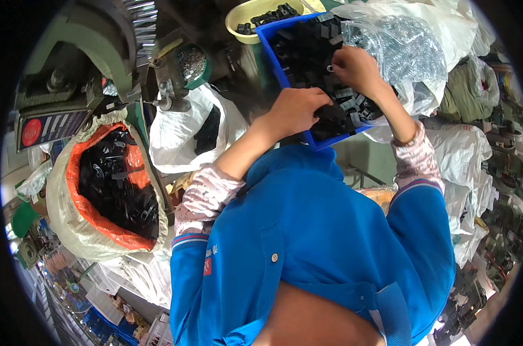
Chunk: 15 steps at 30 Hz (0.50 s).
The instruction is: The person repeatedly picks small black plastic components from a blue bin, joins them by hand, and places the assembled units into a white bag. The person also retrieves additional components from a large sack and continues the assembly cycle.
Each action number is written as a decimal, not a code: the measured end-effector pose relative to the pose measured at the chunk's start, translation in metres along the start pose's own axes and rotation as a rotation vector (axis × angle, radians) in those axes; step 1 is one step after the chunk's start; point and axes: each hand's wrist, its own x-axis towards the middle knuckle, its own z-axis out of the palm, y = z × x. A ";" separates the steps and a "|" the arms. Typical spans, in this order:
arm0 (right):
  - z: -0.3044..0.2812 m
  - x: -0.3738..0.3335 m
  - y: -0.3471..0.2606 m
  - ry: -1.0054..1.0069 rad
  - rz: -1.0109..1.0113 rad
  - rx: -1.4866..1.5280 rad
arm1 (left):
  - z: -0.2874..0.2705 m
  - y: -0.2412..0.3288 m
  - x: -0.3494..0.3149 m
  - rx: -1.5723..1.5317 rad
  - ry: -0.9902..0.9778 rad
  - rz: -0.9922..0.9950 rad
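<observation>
Both my hands are at a blue bin [265,43] heaped with small black parts [296,49]. My left hand [296,111] reaches over the bin's near left corner, its fingers curled down around a dark black part [332,119]. Farther right and higher, my right hand [358,68] is closed above the heap. A small pale ring shape [330,68] shows at its fingers; whether it is held or worn, I cannot tell. My fingertips are partly hidden on both hands.
Clear plastic bags of small shiny pieces [405,52] lie against the bin's right side. Beyond it stands a yellow basin [233,22] of black parts. At left are a machine [56,81], a green bowl of metal bits [193,64], a white sack [172,135] and an orange-lined sack [71,216].
</observation>
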 end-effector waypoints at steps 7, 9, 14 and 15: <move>-0.016 -0.076 0.021 0.014 0.393 1.022 | 0.020 0.002 0.040 0.245 -0.320 -0.029; -0.020 -0.085 0.024 -0.010 0.513 1.184 | 0.018 -0.003 0.041 0.235 -0.318 -0.044; -0.018 -0.090 0.019 -0.043 0.528 1.404 | -0.006 -0.018 0.016 -0.263 0.101 -0.285; -0.019 -0.087 0.014 -0.061 0.510 1.426 | -0.012 -0.022 0.012 -0.437 0.120 -0.328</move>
